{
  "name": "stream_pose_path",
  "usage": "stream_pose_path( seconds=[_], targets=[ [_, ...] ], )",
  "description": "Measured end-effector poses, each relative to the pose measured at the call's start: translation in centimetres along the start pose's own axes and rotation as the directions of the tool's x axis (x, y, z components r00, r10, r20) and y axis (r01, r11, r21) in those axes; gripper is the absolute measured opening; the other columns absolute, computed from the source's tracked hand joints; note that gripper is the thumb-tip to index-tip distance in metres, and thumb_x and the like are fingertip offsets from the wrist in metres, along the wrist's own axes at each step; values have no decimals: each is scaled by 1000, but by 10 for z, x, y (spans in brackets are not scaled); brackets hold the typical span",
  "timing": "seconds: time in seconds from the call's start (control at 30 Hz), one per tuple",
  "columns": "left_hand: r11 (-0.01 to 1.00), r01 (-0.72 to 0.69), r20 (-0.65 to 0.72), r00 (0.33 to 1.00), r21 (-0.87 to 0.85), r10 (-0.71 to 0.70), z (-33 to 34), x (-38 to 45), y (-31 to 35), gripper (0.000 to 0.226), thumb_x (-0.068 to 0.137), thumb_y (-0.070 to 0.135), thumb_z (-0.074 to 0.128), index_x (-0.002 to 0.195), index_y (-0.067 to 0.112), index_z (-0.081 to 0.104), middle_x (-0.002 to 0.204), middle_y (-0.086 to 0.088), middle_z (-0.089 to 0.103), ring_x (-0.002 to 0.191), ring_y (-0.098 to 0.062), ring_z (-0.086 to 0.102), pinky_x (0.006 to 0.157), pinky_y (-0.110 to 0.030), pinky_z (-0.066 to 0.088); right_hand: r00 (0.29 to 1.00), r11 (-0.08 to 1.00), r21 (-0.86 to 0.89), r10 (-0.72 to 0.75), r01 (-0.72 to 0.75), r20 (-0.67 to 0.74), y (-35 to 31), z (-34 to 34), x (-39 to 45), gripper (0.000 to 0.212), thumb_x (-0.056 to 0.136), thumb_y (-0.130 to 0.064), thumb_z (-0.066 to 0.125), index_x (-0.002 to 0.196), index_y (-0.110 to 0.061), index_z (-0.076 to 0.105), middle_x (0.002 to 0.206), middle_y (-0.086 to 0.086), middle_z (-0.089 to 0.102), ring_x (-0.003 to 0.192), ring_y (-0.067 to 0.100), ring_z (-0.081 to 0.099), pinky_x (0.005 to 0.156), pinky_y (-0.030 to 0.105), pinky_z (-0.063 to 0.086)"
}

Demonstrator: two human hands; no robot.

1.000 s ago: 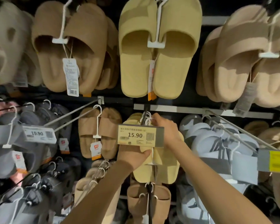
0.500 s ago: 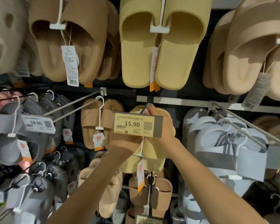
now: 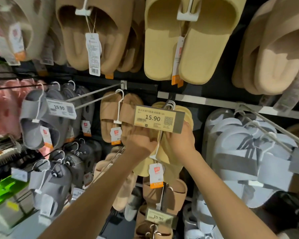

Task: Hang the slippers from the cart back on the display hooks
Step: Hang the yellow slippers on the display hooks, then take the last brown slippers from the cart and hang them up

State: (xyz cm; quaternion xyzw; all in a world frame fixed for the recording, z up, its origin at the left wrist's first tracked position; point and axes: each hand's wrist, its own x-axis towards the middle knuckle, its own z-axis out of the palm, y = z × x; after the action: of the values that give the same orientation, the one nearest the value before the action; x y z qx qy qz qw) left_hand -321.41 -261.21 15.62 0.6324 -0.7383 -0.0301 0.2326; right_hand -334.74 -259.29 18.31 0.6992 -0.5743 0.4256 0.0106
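A pair of yellow slippers [image 3: 171, 157] on a white plastic hanger hangs from the middle display hook, behind a 15.90 price tag [image 3: 158, 119]. Both my hands are on the pair, just under the tag. My left hand [image 3: 141, 140] grips the left slipper, fingers curled round its edge. My right hand [image 3: 179, 140] holds the right slipper from the side. The hanger's hook tops [image 3: 170, 104] bunch on the rod above the tag. A red-and-orange label [image 3: 156, 175] dangles below the pair.
Brown slippers [image 3: 117, 118] hang just left, grey pairs [image 3: 40, 121] further left behind a 19.90 tag, light blue-grey pairs [image 3: 245, 152] on the right. Large tan and yellow pairs [image 3: 185, 40] hang on the row above. Brown pairs [image 3: 162, 195] hang below. A green-and-grey cart edge [image 3: 5, 192] shows lower left.
The view has tilted down and drawn closer. The yellow pair has shifted back along the hook, and both hands now sit lower on the slippers, below the price tag.
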Motion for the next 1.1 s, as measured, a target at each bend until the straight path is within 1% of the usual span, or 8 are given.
stream_pose_path(
  seconds=[0.1, 0.17, 0.27, 0.37, 0.6, 0.8, 0.97, 1.1],
  targets=[
    [997, -80, -149, 986, 3, 80, -6, -21, -1, 54, 70, 41, 37, 83, -3, 65, 78, -20, 64, 85, -37, 61, 69, -39, 49, 986, 987, -129, -110, 94, -124, -9, 3, -17, 26, 81, -7, 56, 106, -2, 62, 97, 16, 64, 89, 33, 60, 76, 41, 51],
    [996, -91, -213, 973, 6, 90, -12, -37, 1, 41, 69, 34, 43, 66, -3, 62, 59, -19, 58, 60, -36, 60, 54, -37, 50, 981, 963, -225, -170, 146, -91, -18, 5, -34, 20, 80, -8, 62, 99, -3, 65, 92, 17, 65, 86, 35, 60, 74, 39, 50],
    [995, -81, -295, 951, 57, 95, -30, -65, -2, 37, 73, 28, 40, 82, -1, 62, 80, -21, 61, 76, -38, 59, 64, -42, 52, 971, 960, -166, -236, 227, -39, -42, 4, -58, 22, 90, -21, 47, 95, -8, 64, 89, 11, 66, 82, 30, 62, 66, 32, 49],
    [995, 95, -336, 938, 23, -82, -59, -112, -12, 39, 81, 27, 49, 112, 6, 59, 112, -15, 58, 103, -35, 52, 83, -42, 46, 923, 932, -31, -361, 360, -133, -80, 3, -91, 25, 88, -27, 45, 86, -11, 65, 78, 4, 68, 69, 21, 66, 54, 25, 53],
    [963, 269, -657, 728, 9, -197, -157, -273, -50, 33, 81, 27, 41, 97, 13, 66, 93, -7, 65, 86, -30, 58, 72, -37, 48, 764, 704, 298, -600, 645, -237, -217, -6, -163, 26, 88, -29, 49, 90, -9, 66, 85, 5, 71, 76, 20, 69, 63, 25, 53],
    [732, 680, -829, 439, 53, -348, -229, -465, -71, 27, 84, 26, 45, 96, 12, 64, 91, -6, 65, 83, -28, 59, 69, -36, 42, 621, 256, 709, -716, 658, -318, -363, -15, -284, 17, 89, -19, 57, 91, -6, 66, 81, 8, 69, 69, 25, 66, 60, 34, 55],
    [385, 922, -881, 144, -46, -450, -245, -650, -41, 28, 82, 27, 44, 95, 12, 64, 90, -6, 64, 84, -29, 60, 70, -31, 38, 466, -23, 884, -843, 467, -268, -438, -44, -427, 18, 90, -22, 54, 89, -8, 64, 81, 8, 68, 69, 26, 66, 56, 37, 55],
    [107, 981, -867, -90, -162, -490, -233, -769, 0, 35, 80, 31, 40, 93, 10, 65, 89, -10, 65, 84, -32, 62, 72, -33, 38, 375, -147, 945, -892, 291, -254, -462, -72, -519, 15, 89, -20, 57, 89, -7, 64, 81, 8, 69, 70, 25, 66, 57, 39, 55]
  ],
)
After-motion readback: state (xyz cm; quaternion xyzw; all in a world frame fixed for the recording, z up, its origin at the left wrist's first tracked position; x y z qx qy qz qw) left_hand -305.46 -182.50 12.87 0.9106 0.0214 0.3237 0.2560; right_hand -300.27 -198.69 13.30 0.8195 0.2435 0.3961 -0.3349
